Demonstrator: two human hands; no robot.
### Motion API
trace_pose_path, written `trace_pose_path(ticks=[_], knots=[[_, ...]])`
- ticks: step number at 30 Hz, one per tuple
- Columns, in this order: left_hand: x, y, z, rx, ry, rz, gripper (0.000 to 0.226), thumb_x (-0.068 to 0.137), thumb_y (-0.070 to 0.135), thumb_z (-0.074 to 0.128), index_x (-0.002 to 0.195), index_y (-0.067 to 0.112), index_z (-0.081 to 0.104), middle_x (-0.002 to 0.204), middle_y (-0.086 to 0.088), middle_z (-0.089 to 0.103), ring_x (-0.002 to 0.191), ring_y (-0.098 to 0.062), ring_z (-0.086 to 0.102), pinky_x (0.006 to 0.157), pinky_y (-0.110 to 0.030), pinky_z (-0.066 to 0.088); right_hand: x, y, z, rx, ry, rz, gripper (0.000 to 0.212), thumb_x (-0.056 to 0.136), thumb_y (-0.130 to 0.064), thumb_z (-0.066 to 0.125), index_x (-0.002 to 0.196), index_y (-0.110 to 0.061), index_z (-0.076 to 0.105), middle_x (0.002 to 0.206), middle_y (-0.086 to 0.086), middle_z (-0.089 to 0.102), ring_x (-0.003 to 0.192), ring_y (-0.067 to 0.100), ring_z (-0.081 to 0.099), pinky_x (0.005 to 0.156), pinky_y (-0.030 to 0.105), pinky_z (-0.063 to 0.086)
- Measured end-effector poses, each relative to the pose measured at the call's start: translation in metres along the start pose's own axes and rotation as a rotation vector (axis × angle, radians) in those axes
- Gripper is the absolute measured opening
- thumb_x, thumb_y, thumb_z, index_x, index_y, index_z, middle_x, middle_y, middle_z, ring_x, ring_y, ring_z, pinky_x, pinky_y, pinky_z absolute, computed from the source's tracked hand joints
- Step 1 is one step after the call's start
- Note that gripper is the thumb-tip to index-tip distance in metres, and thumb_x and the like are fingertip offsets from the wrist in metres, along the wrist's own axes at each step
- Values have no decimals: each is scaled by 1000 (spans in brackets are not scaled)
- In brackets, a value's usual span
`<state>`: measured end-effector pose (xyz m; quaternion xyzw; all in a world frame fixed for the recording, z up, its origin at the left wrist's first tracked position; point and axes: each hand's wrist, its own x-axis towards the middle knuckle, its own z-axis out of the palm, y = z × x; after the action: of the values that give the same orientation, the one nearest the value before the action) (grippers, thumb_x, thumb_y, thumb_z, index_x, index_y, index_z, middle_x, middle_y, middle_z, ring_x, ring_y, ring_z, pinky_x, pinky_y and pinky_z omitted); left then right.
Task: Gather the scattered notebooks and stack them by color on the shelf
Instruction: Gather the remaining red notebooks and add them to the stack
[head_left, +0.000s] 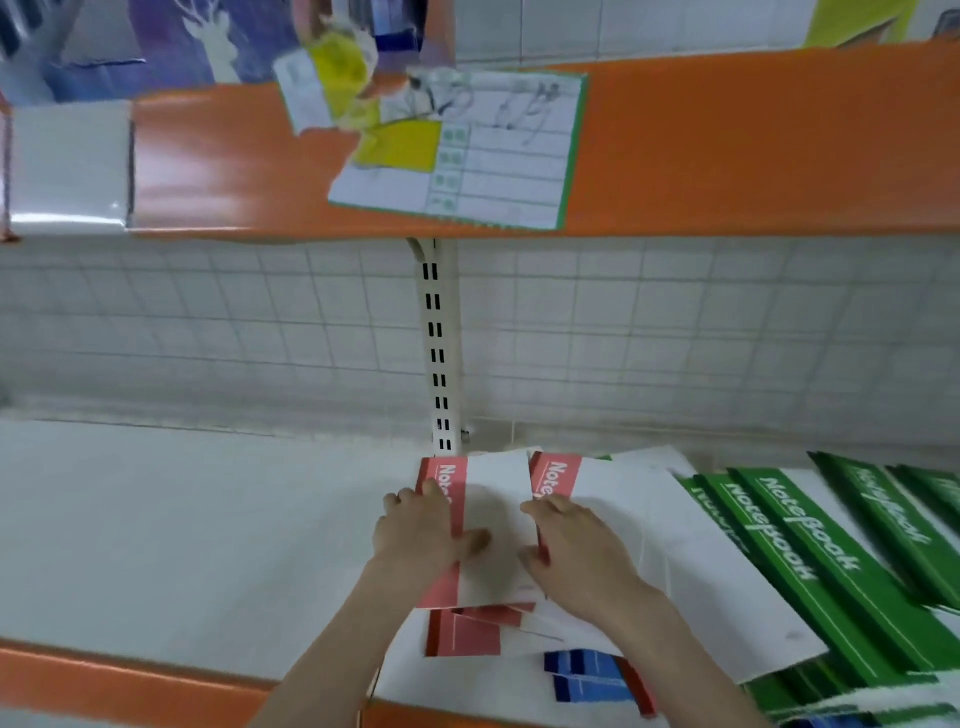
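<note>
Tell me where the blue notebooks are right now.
In the head view, the blue notebooks lie low and right of centre at the shelf's front edge, partly buried under white-and-red notebooks, beside the right forearm.

This looks like a stationery shop. White retail shelves (182, 519) with orange front edges (727, 156) hang from a slotted metal upright (439, 353) against a wire-grid back panel (208, 332). Many identical notebooks lie on the lower shelf as stock: red-banded notebooks (447, 519) in the middle, green notebooks (810, 545) fanned out at the right, blue ones (587, 675) near the front edge. A printed sheet (467, 150) lies on the upper shelf.
</note>
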<state>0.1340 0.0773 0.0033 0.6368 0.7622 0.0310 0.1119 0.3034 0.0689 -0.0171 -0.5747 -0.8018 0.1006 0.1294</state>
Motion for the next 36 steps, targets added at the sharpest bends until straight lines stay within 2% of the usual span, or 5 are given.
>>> trace_pose_path(ticks=[10,19,29,34,36], knots=[[16,-5,8,-124,131,45,109,60,65,76,133,3,23,123,-14,37,117,-30,41,97,-35,42,-8,-2,20,-82,134,-19,47,100,-38,31,146,-27,31,145,-8,33,132,13,30,115,28,10],[35,-8,9,-990,91,248,20,81,4,69,92,18,59,99,-9,70,78,-21,66,64,-25,51,-15,-11,13,-65,179,36,72,86,-72,23,145,-31,32,159,-5,10,147,15,1,118,35,-2],[24,13,8,-1500,-132,461,22,88,13,60,109,15,67,101,-8,71,85,-22,70,67,-24,54,-25,-30,-3,-126,187,-7,119,60,-94,28,150,-27,-13,157,-8,-16,144,12,-20,114,41,-16],[24,9,11,-1577,-309,406,30,86,34,58,113,27,67,100,-2,73,85,-20,72,65,-24,55,-26,-25,1,-190,205,29,93,92,-49,47,133,-34,-35,148,-7,-33,142,18,-26,109,42,-24],[23,9,15,-1449,-173,386,32,95,35,47,121,25,62,96,-1,73,79,-12,70,65,-19,53,-27,-23,3,-166,272,80,82,97,-22,41,133,-36,-32,150,-9,-28,144,18,-20,106,39,-27]])
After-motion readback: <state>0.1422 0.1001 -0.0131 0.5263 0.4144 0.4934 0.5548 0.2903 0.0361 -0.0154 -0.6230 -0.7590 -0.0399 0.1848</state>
